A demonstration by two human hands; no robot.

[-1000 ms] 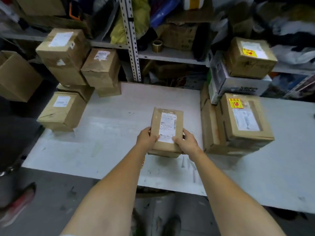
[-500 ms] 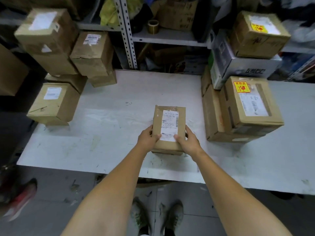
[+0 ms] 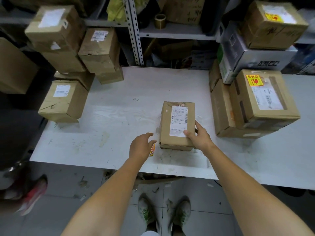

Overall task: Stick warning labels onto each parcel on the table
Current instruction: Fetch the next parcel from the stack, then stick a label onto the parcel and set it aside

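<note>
Head view:
- Small parcel point(image 3: 177, 124) flat on table point(image 3: 119, 120), frame centre, no warning sticker visible on it.
- Right hand point(image 3: 198, 137) grips its lower-right corner, thumb on top.
- Left hand point(image 3: 141, 145) loose, empty, fingers over red-yellow label stack point(image 3: 152, 149) just left of parcel.
- Advice: peel one label, press onto bare cardboard, clear of shipping slip point(image 3: 179, 116).
- Stickered box point(image 3: 265, 99) right of frame, unstickered boxes point(image 3: 63, 99) left, both well apart. Neither looks in the way.

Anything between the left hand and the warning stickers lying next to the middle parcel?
Nothing visible. The left hand partly covers the warning stickers, just left of the parcel; the right hand grips the parcel's right edge, clear of them.
</note>
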